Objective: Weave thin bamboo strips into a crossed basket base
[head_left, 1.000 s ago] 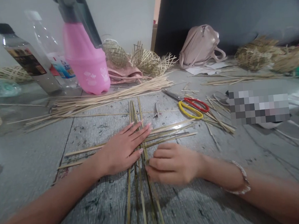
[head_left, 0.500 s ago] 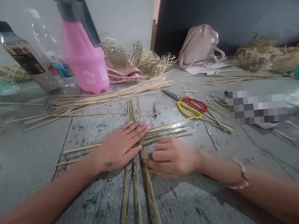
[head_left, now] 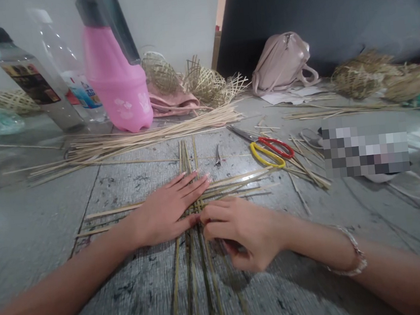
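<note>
My left hand [head_left: 165, 209] lies flat with its fingers stretched over a crossing of thin bamboo strips [head_left: 207, 276], pressing them against the table. Just right of it, my right hand [head_left: 242, 228] has its fingers curled and pinched at the lower right of the crossing, seemingly on a bamboo strip; its fingertips are partly hidden. Some strips run lengthwise toward me and others stick out sideways past both hands. A faint, blurred strip trails below my right hand. Most of the woven centre is covered by my hands.
Scissors [head_left: 268, 149] with red and yellow handles and a small dark pointed piece [head_left: 217, 156] lie beyond my hands. Behind are a strip bundle [head_left: 148, 137], a pink spray bottle [head_left: 119, 82], a drink bottle [head_left: 35, 85], woven pieces [head_left: 206, 83] and a pink bag [head_left: 282, 64].
My right hand has turned and shifted slightly left, its fingertips now up against the crossing beside my left thumb. My left hand has stayed flat in nearly the same place.
</note>
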The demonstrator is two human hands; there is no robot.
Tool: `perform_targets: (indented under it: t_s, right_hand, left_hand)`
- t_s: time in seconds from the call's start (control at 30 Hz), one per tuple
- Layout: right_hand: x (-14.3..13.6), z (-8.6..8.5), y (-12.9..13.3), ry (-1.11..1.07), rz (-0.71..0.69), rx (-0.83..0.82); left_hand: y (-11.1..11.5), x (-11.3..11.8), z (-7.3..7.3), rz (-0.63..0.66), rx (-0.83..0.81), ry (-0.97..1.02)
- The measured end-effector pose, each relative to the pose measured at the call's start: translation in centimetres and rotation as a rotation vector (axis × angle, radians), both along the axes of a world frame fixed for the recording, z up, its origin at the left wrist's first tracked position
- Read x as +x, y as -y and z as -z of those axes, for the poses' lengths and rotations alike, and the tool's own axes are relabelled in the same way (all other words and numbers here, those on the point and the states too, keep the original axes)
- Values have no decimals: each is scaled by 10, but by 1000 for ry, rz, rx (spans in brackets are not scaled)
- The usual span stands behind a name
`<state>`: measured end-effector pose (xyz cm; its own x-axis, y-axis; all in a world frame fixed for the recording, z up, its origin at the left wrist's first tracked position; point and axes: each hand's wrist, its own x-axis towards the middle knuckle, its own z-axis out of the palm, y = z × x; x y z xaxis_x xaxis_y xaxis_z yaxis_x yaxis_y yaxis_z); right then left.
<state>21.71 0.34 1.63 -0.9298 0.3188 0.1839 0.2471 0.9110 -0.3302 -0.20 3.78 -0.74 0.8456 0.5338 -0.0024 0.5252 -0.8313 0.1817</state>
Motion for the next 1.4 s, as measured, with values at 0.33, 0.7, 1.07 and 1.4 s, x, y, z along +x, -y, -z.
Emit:
perform_targets:
  t_s: [0.33, 0.7, 1.07, 1.4]
  right_hand:
    - [1, -12, 1, 142, 29, -111]
    - [-19, -16, 27, 274, 742, -194]
    - [-15, -14, 23, 2, 886, -641]
    - [-20, -49, 40, -540, 1027, -1863]
  left_hand:
    - [2, 1, -1, -6, 25, -2]
    - [3, 0, -3, -15, -6, 14]
    - [8, 14, -15, -196, -188, 37]
    - [7, 10, -12, -164, -167, 55]
